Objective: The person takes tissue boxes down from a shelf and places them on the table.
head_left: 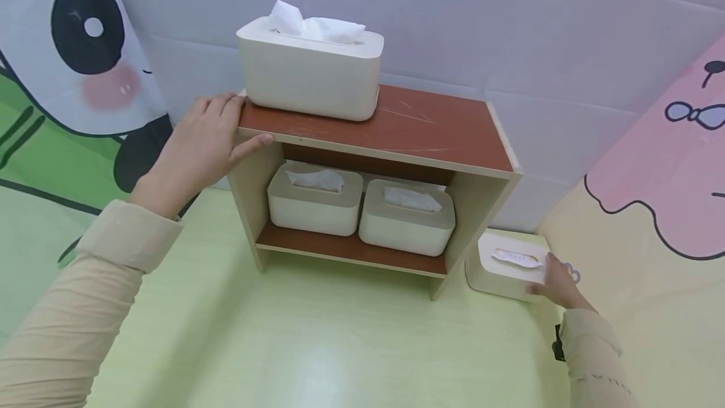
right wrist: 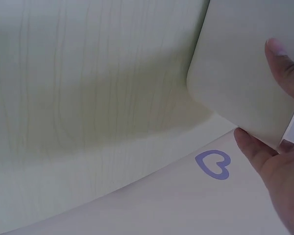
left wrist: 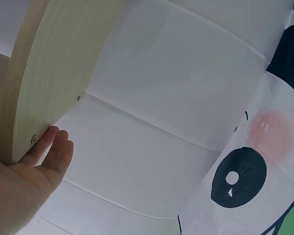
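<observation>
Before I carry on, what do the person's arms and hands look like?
The left sleeve is beige and creased, ending in a wide cuff. The right sleeve is beige too, with dark marks too small to read. A small black item shows beside it; I cannot tell what. The left hand and right hand are bare, no gloves or rings in sight.

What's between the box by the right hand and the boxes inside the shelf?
The right side panel of the shelf stands between the tissue box at the right hand and the nearer box inside. The head view shows it.
</observation>
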Demonstrator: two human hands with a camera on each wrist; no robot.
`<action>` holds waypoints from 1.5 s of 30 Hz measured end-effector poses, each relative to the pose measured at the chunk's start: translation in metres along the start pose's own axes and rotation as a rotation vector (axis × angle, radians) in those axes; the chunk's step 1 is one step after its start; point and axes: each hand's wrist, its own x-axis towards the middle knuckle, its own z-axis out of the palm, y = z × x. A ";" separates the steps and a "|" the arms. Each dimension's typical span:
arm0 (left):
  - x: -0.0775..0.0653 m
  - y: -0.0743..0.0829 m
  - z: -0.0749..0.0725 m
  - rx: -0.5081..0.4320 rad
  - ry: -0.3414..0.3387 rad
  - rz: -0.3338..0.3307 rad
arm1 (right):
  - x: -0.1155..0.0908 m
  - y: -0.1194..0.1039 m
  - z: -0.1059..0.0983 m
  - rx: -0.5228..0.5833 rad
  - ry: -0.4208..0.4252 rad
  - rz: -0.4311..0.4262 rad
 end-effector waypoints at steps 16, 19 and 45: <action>0.002 0.002 0.000 0.001 0.002 -0.002 | 0.001 -0.001 -0.006 0.085 -0.050 0.048; 0.002 0.002 0.001 0.003 0.008 0.000 | -0.001 -0.004 -0.010 0.082 -0.065 0.055; -0.001 0.000 0.000 0.015 0.022 -0.008 | 0.001 -0.038 -0.075 -0.061 -0.099 -0.101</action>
